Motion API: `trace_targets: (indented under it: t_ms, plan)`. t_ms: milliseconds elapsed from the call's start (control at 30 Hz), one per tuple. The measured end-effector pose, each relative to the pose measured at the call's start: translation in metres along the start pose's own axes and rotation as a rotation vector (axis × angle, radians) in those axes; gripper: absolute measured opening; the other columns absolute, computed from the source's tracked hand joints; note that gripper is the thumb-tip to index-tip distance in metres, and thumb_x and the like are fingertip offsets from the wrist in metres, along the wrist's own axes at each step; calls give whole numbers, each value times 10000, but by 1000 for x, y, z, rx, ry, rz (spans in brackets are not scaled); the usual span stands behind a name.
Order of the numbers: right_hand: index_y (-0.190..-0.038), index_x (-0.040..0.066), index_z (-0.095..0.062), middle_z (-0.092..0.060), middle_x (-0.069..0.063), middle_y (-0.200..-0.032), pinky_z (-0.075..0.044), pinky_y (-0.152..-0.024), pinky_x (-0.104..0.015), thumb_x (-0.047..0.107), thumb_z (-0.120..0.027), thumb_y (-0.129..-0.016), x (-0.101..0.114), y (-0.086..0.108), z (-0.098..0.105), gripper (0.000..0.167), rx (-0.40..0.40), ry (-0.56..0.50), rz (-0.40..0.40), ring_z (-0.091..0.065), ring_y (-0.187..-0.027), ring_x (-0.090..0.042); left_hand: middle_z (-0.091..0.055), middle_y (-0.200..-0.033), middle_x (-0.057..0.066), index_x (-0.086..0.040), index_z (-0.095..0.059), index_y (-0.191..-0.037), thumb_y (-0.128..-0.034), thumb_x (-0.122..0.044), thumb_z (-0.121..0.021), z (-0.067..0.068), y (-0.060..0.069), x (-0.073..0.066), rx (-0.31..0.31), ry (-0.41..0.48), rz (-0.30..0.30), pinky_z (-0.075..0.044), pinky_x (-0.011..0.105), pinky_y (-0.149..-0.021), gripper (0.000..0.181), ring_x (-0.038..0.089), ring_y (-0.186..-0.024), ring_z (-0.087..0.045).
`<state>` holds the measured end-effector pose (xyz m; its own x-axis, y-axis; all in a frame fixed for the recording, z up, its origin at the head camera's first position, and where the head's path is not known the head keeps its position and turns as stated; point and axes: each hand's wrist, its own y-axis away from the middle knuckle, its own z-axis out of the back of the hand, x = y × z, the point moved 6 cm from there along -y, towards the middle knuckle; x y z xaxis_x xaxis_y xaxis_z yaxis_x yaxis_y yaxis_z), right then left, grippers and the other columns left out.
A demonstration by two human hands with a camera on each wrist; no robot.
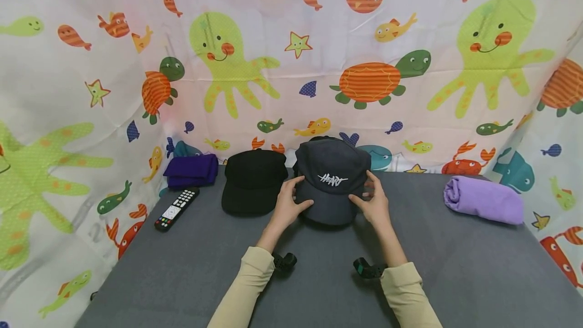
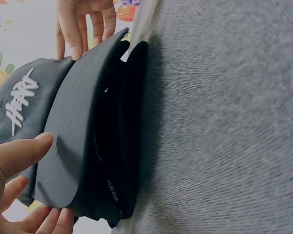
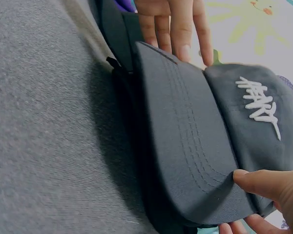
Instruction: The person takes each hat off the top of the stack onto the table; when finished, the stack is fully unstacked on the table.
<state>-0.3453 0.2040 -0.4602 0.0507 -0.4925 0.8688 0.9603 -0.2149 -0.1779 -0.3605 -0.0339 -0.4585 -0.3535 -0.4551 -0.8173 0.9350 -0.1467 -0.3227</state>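
Observation:
A dark grey baseball cap [image 1: 324, 163] with white stitched lettering faces the front at the back middle of the table. My left hand [image 1: 287, 201] pinches one side of its brim, thumb on top and fingers underneath. On the brim's other side, my right hand [image 1: 375, 201] has the same thumb-over grip. Beneath that brim, the left wrist view shows a second dark brim [image 2: 136, 63], apparently of another cap under the first. To the left, close to my left hand, a plain black cap [image 1: 255, 176] sits on the table.
On the grey table [image 1: 319, 292], a black remote control [image 1: 176, 209] lies at the left, near a folded dark purple cloth [image 1: 191, 170]. A rolled lilac cloth [image 1: 484, 200] lies at the back right. Behind stands a curtain [image 1: 273, 65] printed with sea animals.

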Motion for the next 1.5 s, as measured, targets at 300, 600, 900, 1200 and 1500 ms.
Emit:
trace_targets:
  t_ms: [300,600,900,1200,1500]
  plan:
    - [-1487,187,-176,-485,-205,-1213,-447,-676,-283,156,-729,-806,6,0,11,878,38,4,0,-565,-937,-332,-504,-1206,152,-131,-407,-1378,-772,-137,-758,10,-2,-8,-43,-11,-8,-492,368,-779,700,258,-945,-538]
    - [-1503,185,-38,-477,-216,-1097,-525,-687,-403,191,-695,-842,16,4,31,933,231,-29,91,-600,-793,-190,-587,-1047,104,-168,-337,-1424,-803,-265,-735,20,-4,-9,-12,0,38,-501,318,-690,744,203,-793,-599]
    - [-1503,201,-74,-432,-193,-1026,-538,-702,-434,204,-714,-824,18,8,43,933,365,-70,116,-610,-742,-161,-616,-922,98,-171,-307,-1433,-807,-331,-723,21,-2,-12,35,-4,20,-502,282,-639,768,186,-745,-615]
    - [-1477,117,-184,-432,-179,-951,-541,-716,-430,197,-735,-803,16,11,54,874,466,-65,78,-602,-755,-162,-619,-825,24,-138,-345,-1418,-797,-355,-727,18,-1,-14,110,-2,59,-486,249,-620,760,105,-692,-594]
    - [-1455,71,-217,-452,-198,-999,-548,-733,-401,212,-732,-807,16,15,70,839,472,-53,53,-610,-793,-159,-630,-782,31,-180,-249,-1460,-796,-298,-739,12,3,-28,138,28,48,-499,243,-630,834,94,-662,-602]
